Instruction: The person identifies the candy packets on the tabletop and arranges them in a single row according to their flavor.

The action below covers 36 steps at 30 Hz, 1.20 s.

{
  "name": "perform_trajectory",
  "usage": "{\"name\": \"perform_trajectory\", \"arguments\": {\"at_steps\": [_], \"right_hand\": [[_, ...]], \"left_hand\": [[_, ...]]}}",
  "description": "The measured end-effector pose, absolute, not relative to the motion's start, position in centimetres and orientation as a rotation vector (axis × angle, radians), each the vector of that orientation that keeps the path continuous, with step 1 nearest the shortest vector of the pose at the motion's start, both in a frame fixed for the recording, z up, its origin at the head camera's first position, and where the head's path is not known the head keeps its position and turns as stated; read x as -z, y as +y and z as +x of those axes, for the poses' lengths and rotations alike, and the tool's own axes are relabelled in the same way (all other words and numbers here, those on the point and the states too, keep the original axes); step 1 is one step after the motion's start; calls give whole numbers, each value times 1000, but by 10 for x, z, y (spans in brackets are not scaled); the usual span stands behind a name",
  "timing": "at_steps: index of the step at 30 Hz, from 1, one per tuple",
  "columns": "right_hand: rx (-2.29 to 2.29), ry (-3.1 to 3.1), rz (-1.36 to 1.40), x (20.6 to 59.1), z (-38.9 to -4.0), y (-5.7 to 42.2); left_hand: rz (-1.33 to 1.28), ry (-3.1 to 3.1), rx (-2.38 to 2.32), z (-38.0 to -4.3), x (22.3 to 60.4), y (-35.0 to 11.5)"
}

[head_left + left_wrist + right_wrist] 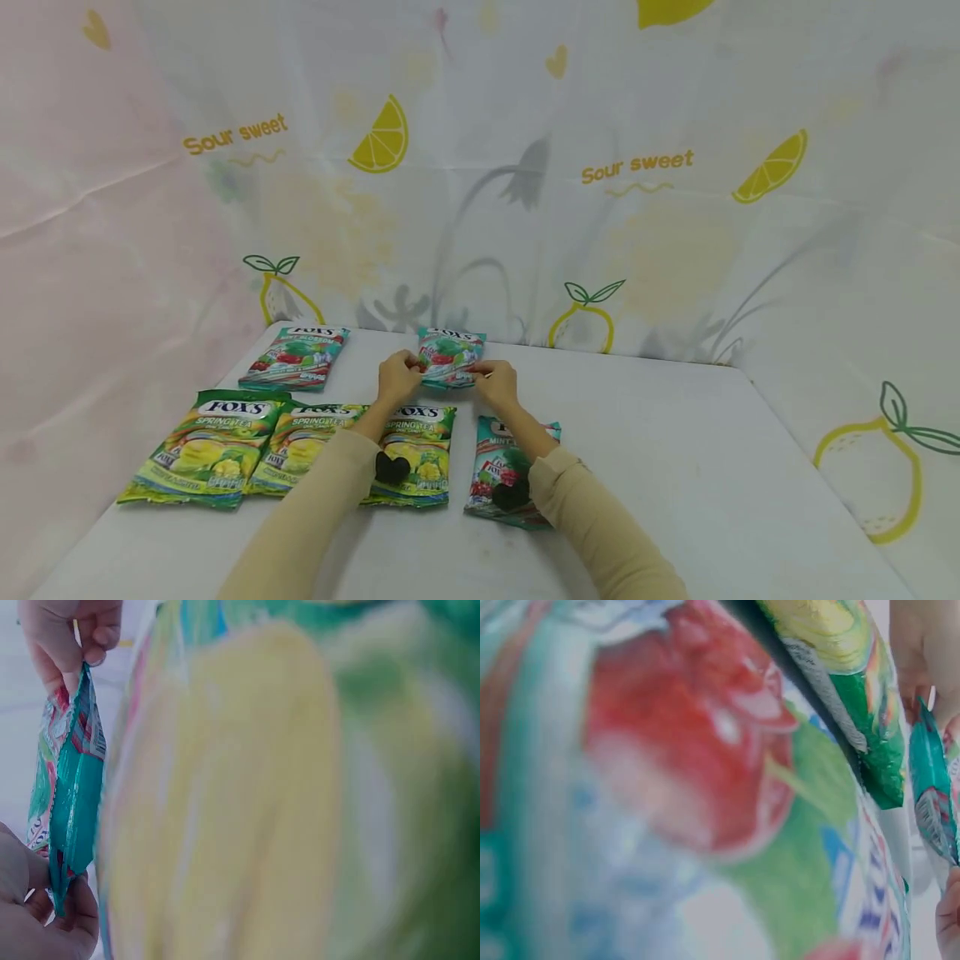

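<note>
The held mint candy bag (450,357) sits toward the far edge of the table, pinched at its two sides: the left hand (397,379) has its nine o'clock edge between thumb and fingers, the right hand (497,383) its three o'clock edge. Both grips are narrow and take only the margins, so slick wrapping could slide out if either pinch loosened, or crease if the hands pulled unevenly. Whether the bag's underside touches the table cannot be told. At nine o'clock from it lies the far-left mint bag (293,358); at five o'clock, the near mint bag (495,462), partly hidden by the right forearm, whose sleeve (600,517) could nudge it askew on the way back. Between seven and nine o'clock runs a row of Spring Tea bags (210,450); the left sleeve (307,517) passes over that row, and a low elbow or dragging cuff might shift it. Counted, there are three mint bags, one of them in hand, and three Spring Tea bags, six in all, on one white table (667,458). Beyond, at twelve o'clock, the backdrop (465,108) carries the words "Sour sweet" twice.
</note>
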State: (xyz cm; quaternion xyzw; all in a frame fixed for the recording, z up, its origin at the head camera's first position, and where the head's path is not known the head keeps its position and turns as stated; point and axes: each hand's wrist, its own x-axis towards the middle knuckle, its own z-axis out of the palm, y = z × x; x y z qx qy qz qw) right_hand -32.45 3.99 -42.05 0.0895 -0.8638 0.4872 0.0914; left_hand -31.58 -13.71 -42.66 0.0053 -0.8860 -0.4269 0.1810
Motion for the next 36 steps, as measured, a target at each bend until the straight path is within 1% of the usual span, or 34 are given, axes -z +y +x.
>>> {"name": "perform_trajectory", "arguments": {"at_steps": [11,21,36], "right_hand": [[-1504,-2496,381,417,-307,62],[-1525,-2438,474,414,-286,82],[-1479,-2298,619,412,-262,93]], "left_hand": [[-127,-2286,1303,-293,425,-123],[-184,-2277,1401,-274,421,-114],[-291,-2232,1473,-249,423,-112]]}}
